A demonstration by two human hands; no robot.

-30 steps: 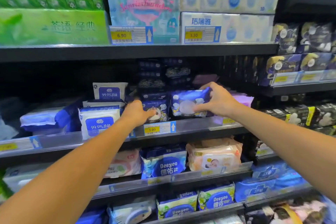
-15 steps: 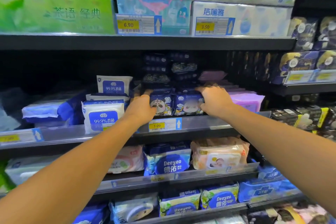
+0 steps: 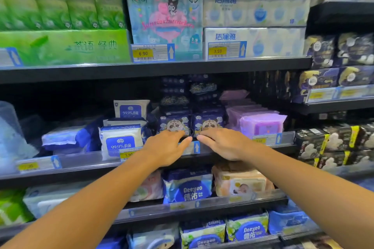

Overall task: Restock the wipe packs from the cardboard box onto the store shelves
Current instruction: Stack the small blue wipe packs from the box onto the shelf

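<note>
Two dark blue wipe packs with a panda face stand side by side at the front of the middle shelf [image 3: 81,160]: the left pack [image 3: 173,124] and the right pack [image 3: 208,123]. More dark packs are stacked behind them. My left hand [image 3: 166,147] hovers flat just below the left pack, fingers stretched and holding nothing. My right hand [image 3: 222,143] is spread the same way below the right pack, fingertips near the shelf's front rail. The cardboard box is out of view.
White 99.9% wipe packs [image 3: 121,139] sit left of the panda packs, purple packs [image 3: 261,124] to their right. Tissue bundles [image 3: 166,24] fill the shelf above. Deeyeo packs [image 3: 188,188] and a peach pack [image 3: 240,183] line the shelf below. Dark packs [image 3: 332,143] fill the unit at right.
My right hand set a panda pack upright beside the other one and let go. Both hands have drawn back from the packs to the shelf's front rail, fingers now spread.
</note>
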